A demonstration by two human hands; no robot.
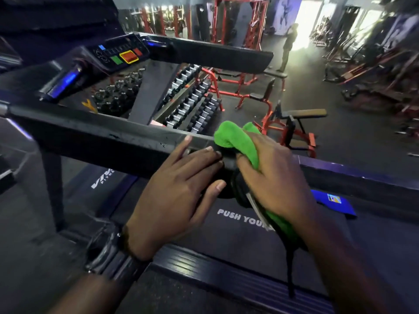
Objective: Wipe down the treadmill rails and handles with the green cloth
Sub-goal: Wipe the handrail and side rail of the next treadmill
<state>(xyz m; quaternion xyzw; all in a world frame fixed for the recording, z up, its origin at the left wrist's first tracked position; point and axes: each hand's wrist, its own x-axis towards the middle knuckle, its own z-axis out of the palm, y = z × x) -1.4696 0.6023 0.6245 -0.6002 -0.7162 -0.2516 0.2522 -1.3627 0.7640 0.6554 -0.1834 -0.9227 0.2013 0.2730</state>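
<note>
The right hand [269, 177] squeezes the green cloth [235, 139] on the rail's [90, 137] end, the left hand [179, 186] lies flat beside it, and the cloth's loose end might slip off.

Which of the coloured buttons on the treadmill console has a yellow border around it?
The large red-orange button in the middle; the green button beside it and the small blue one have no border.
</note>
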